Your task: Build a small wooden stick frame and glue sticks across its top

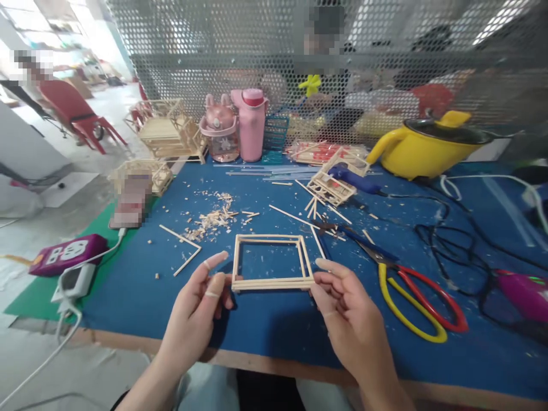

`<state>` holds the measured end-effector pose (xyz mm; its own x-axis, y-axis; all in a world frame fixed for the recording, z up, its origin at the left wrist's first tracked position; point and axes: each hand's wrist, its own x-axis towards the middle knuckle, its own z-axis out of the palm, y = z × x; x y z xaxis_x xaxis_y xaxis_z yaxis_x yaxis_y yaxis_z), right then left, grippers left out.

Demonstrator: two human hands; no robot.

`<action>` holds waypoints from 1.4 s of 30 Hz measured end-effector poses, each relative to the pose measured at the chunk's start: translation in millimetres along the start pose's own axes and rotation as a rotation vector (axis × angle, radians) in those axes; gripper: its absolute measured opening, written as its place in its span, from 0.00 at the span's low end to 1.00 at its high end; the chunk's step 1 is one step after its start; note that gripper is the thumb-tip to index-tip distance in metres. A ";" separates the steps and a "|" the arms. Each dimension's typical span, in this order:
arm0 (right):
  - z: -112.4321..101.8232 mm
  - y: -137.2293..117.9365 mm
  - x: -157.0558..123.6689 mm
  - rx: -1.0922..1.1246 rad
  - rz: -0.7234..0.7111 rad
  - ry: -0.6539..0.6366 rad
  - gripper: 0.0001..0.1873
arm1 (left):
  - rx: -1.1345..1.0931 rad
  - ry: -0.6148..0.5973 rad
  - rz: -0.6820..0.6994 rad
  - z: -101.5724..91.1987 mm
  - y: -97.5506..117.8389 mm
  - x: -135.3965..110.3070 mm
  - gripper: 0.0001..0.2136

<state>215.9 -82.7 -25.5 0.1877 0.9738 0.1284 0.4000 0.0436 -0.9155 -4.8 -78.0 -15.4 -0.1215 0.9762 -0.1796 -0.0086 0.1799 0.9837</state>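
A small rectangular frame of pale wooden sticks [274,283] is held just above the blue table surface. At its left end is my left hand [199,305], with pale bands around the thumb and index finger. That index finger is lifted, while other fingertips reach behind the frame's lower left corner. My right hand [349,311] pinches the lower right corner between thumb and fingers. Beyond the frame lie loose sticks [184,260], including two meeting at an angle. To the right are scissors with red and yellow handles [411,302] and dark-blue-handled pliers [355,235].
Wood scraps [214,218] litter the blue tabletop [141,291]. A blue glue gun [355,178] rests by another stick structure [331,188], its cord trailing right. Behind stand a pink bottle [251,128] and yellow pot [428,151]. At left are a phone [131,200] and purple power strip [68,254].
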 end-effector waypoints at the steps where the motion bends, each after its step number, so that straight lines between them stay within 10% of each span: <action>1: 0.4 0.2 0.0 0.015 0.004 -0.001 0.20 | -0.018 -0.023 -0.013 -0.2 0.9 -0.3 0.26; 13: -4.7 -10.9 -10.8 0.600 -0.035 -0.189 0.22 | -0.167 -0.026 0.107 -6.5 -10.5 -3.7 0.30; 42: 3.7 -9.4 -2.4 0.558 0.140 -0.243 0.23 | -0.150 -0.079 0.262 -7.0 -17.4 -3.4 0.26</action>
<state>208.4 -84.6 -18.6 -0.0310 0.9988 -0.0379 -0.1548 -0.0423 -0.9870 -11.2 -85.4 -31.9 -0.0617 0.9944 0.0861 -0.1343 -0.0937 0.9865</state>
